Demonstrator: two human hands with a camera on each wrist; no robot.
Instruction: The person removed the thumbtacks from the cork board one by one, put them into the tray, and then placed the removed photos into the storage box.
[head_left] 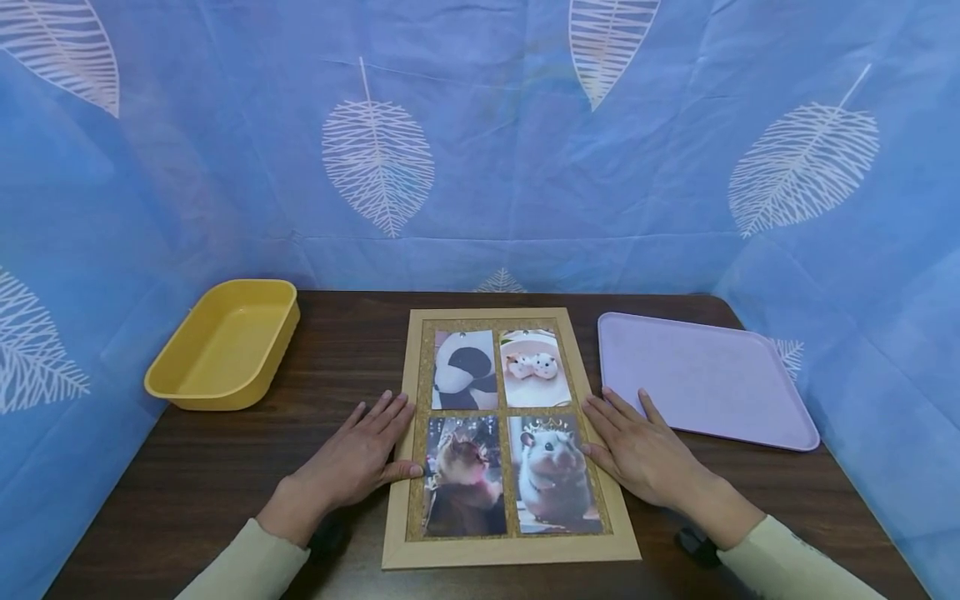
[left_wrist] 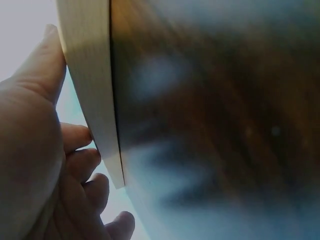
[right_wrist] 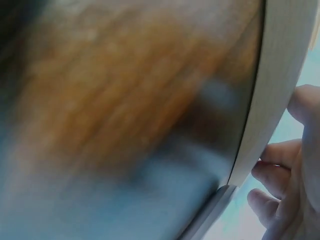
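A cork board in a pale wooden frame lies flat on the table. Photo cards sit on it in two rows: a grey-and-white picture, two small white animals, a cat in dim light and a crowned hamster. My left hand touches the frame's left side, fingers extended. On the opposite side, my right hand rests against the frame with its fingers spread. Both wrist views show fingertips touching the frame's outer edge.
A yellow bin stands at the table's back left. To the right lies a lilac tray, close beside the frame. The dark wood table meets a blue leaf-patterned curtain behind.
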